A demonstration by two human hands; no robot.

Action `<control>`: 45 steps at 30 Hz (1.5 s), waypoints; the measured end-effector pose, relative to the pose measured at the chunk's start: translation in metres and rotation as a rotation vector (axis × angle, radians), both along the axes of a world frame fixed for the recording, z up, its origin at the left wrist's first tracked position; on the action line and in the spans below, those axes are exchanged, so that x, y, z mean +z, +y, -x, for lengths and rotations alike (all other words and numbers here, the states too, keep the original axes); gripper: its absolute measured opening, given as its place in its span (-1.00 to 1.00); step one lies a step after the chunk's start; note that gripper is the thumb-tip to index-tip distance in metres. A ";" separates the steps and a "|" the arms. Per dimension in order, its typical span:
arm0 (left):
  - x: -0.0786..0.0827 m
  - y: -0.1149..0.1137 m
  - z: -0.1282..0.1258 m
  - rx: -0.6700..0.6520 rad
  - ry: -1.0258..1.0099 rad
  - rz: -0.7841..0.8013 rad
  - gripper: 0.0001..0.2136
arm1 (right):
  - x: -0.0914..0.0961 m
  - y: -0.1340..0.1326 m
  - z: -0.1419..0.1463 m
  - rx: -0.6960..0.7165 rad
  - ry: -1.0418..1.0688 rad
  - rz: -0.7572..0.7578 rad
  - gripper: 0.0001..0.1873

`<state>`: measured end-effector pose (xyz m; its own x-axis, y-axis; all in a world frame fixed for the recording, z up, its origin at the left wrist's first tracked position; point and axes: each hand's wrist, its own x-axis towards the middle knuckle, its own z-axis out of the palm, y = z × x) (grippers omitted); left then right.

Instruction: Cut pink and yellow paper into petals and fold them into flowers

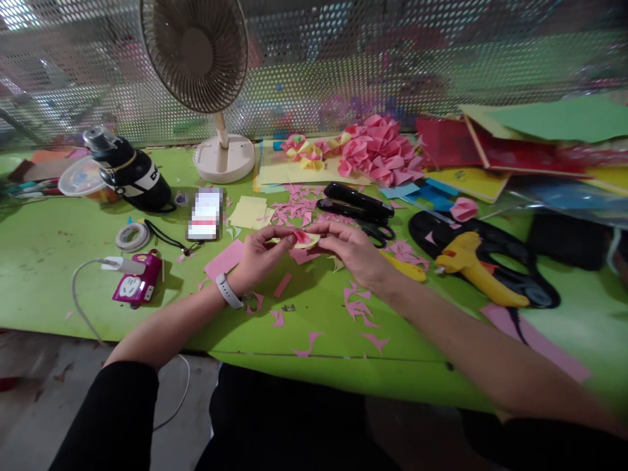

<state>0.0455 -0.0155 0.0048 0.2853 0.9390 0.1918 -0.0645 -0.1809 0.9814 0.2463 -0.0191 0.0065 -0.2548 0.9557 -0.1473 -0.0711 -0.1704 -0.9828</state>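
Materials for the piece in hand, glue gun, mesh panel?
Piece: likely matte paper; thin, curved pink and yellow layers.
Glue gun: probably hard plastic; smooth, moulded yellow body.
Mesh panel: perhaps metal; silvery, perforated, but painted plastic isn't ruled out.

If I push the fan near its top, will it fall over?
The fan might tip, since its big round head stands high on a thin stem. Its wide, flat base probably helps steady it, so a low push may just slide it.

Black bottle (131,171) near beige fan (197,55)
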 end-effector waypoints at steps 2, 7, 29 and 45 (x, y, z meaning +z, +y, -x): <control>0.000 0.001 0.001 -0.007 0.041 -0.060 -0.82 | -0.002 0.000 -0.001 0.019 -0.010 -0.032 -0.80; -0.003 0.002 0.001 0.007 0.098 -0.198 -0.89 | -0.002 0.000 -0.001 0.045 -0.198 -0.184 -0.77; -0.003 0.003 0.001 -0.027 -0.018 -0.132 -0.91 | 0.002 0.003 -0.007 0.145 -0.275 -0.295 -0.72; 0.006 0.006 0.011 -0.070 -0.160 0.133 -0.71 | -0.015 0.013 -0.011 0.119 0.080 -0.004 -0.75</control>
<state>0.0344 -0.0098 0.0112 0.3265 0.9382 0.1151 -0.2288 -0.0397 0.9727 0.2568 -0.0057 -0.0088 -0.3772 0.9185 -0.1184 -0.1286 -0.1786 -0.9755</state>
